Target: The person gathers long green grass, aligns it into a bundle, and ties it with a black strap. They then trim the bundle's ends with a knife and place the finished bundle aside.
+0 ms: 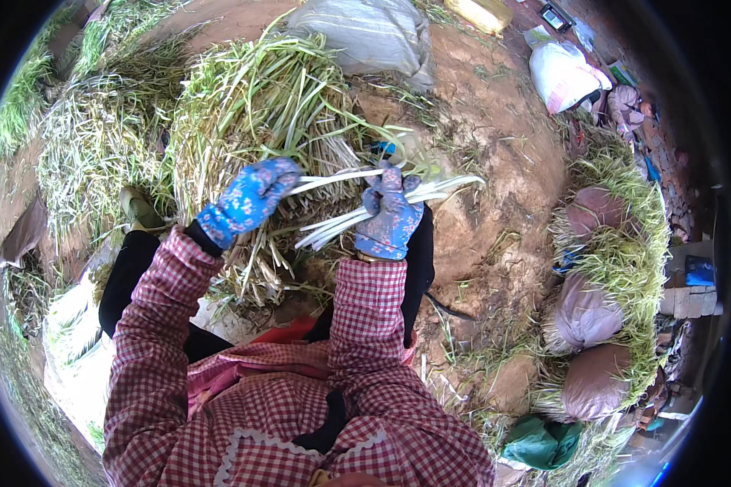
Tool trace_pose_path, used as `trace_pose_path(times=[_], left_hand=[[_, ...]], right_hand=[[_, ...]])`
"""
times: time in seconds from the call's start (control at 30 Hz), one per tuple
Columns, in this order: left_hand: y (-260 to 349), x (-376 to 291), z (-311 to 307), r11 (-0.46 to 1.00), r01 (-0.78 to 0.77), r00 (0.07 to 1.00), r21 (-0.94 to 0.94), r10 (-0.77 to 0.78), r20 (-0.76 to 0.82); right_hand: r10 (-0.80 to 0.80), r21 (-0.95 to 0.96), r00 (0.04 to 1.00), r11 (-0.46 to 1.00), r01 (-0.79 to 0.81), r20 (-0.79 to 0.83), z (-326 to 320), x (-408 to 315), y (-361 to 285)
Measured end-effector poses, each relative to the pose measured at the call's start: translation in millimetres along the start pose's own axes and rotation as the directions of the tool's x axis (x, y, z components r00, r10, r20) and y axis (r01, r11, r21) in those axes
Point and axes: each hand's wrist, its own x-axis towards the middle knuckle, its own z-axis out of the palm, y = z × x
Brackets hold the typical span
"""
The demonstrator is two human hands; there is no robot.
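Both hands wear blue floral gloves. My left hand [253, 198] is closed around one end of some long white stalks [335, 178], which stretch across to my right hand. A small bunch of white stalks [335, 228] is gripped in my right hand [391, 213]; the bunch sticks out on both sides of the palm. Thumb and fingers of that hand also touch the stretched stalks. Beneath and beyond the hands lies a large heap of green-leaved, pale-stemmed plants [262, 103]. Loose stems [262, 268] lie at its near side.
Another plant heap [97, 146] lies to the left. A stuffed whitish woven sack [365, 36] sits beyond. On the right, bundled greens [633, 292] form a row with brownish wraps [588, 310] and a green plastic bag [542, 441]. A white bag [563, 76] stands far right on bare soil.
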Motion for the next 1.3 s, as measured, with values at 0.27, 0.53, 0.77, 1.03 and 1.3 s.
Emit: trace_pose_path(times=[0.27, 0.53, 0.77, 1.03, 1.3], left_hand=[[-150, -127, -144, 0.399, 0.642, 0.766, 0.655, -0.376, -0.521], [-91, -83, -161, 0.652, 0.441, 0.897, 0.617, -0.342, -0.280], [24, -23, -22, 0.946, 0.073, 0.996, -0.316, -0.056, 0.062], [37, -55, 44, 0.355, 0.019, 0.687, -0.935, -0.684, -0.246], [70, -44, 92, 0.865, 0.262, 0.743, -0.428, -0.463, -0.482]], right_hand=[[0.015, 0.238, 0.998, 0.971, 0.001, -0.066, -13, 9, -6], [0.067, 0.217, 0.997, 0.974, -0.070, 0.024, -25, 15, -14], [0.191, 0.222, 0.981, 0.956, -0.194, 0.035, -18, 13, -1], [0.307, 0.045, 0.952, 0.951, -0.307, 0.010, 9, -3, 14], [0.360, 0.035, 0.929, 0.931, -0.364, 0.089, -6, 0, 18]])
